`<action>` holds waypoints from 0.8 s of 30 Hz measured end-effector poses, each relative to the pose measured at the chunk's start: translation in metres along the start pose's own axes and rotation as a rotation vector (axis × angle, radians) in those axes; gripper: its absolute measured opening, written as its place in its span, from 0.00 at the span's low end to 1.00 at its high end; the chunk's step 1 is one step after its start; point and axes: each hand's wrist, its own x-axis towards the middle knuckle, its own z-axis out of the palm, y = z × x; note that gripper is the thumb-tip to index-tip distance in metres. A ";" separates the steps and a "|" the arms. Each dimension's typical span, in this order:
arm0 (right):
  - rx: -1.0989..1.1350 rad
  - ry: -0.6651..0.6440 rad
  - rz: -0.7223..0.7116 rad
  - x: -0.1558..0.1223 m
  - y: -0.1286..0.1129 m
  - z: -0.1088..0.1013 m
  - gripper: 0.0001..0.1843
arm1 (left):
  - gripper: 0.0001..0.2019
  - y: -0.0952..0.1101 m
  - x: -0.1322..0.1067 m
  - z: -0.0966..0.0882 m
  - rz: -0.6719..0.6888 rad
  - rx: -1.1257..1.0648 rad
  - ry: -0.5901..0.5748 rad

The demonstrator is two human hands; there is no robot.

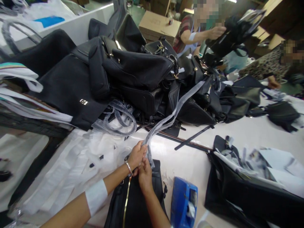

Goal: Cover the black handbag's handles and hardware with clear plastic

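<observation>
We see the plastic-wrapped bag strap [187, 98] rising from the far end of the gold-zipped black bag [137, 210], its long axis slanting forward and rightward from that bag; the left hand [137, 155] grips it, the right hand [145, 174] pinches its near part.

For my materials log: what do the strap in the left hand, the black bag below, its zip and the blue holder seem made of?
Strap: crinkled clear plastic outside, from its cloudy shine; inside unclear.
Black bag: leather or imitation, from its smooth, soft sheen.
Zip: probably gold-toned metal, as it gleams.
Blue holder: likely hard, glossy plastic, given its molded shape.
</observation>
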 end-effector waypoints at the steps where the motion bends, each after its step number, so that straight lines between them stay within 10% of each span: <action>1: -0.008 -0.018 -0.002 0.000 0.000 0.000 0.08 | 0.14 0.000 -0.002 -0.001 -0.007 0.004 0.003; 8: -0.221 -0.195 0.069 -0.006 -0.023 -0.021 0.07 | 0.17 0.000 -0.002 -0.006 -0.030 0.038 0.009; 15: -0.115 0.263 -0.087 0.042 -0.085 -0.047 0.26 | 0.15 0.000 -0.025 0.004 0.047 0.114 -0.074; 20: 0.203 0.271 -0.090 0.052 -0.107 -0.026 0.20 | 0.15 -0.001 -0.050 0.004 0.136 0.293 -0.266; 24: 0.280 0.182 -0.034 0.025 -0.099 -0.021 0.17 | 0.21 0.021 -0.045 -0.013 0.002 0.032 -0.464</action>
